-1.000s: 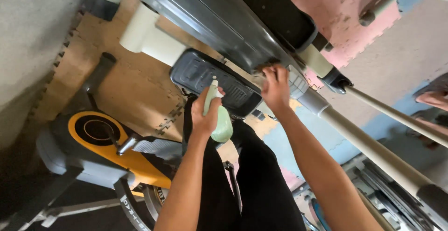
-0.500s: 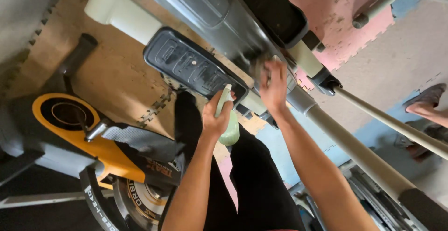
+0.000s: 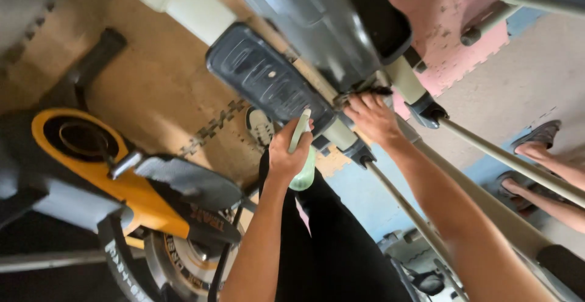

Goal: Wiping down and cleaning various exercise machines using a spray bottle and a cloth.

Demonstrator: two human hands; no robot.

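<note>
The pale green plastic spray bottle sits upright in the left hand, near the centre of the view and just below the dark grey ribbed plastic foot pedal of the exercise machine. The left hand's fingers are wrapped closed around the bottle's slim neck, with the rounded body showing below the palm. The right hand presses down on the glossy grey metal frame of the machine, fingers curled over a dark crumpled cloth; only its frayed edge shows, so the material cannot be told. A cream-coloured tubular bar runs from a dark plastic joint beside the right hand toward the right edge. The person's legs in black trousers fill the lower centre. To the left stands an exercise bike with a yellow and black housing and a grey textured pedal. The floor consists of interlocking foam mats, tan, pink and blue, with toothed edges. Another person's feet in sandals show at the right edge.
</note>
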